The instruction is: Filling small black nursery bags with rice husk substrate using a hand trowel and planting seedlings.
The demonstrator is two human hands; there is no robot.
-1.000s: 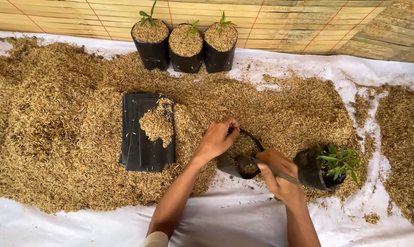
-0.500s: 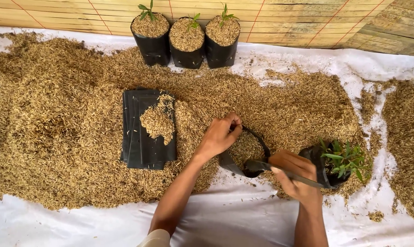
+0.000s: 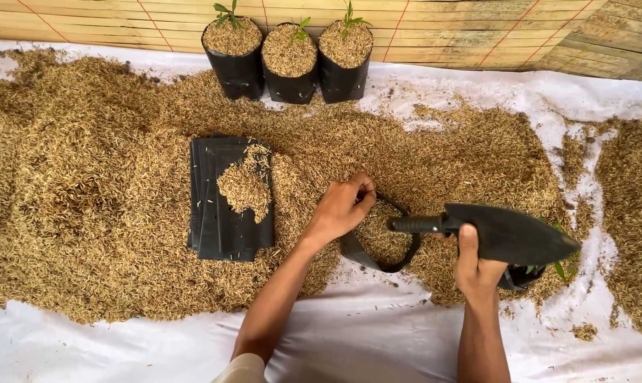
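Left hand [image 3: 341, 209] pinches the rim of a husk-filled black grow bag [image 3: 379, 241] near the white sheet's [image 3: 378, 333] front edge, while the right hand [image 3: 477, 266] grips a black trowel [image 3: 502, 234] just beside it.

1. Open bag [image 3: 381, 241] lies in the husk heap [image 3: 87, 213].
2. Flat bag stack [image 3: 229, 202] lies left of it.
3. Three filled bags [image 3: 289, 64] stand behind it.
4. Trowel [image 3: 502, 234] hangs to its right.
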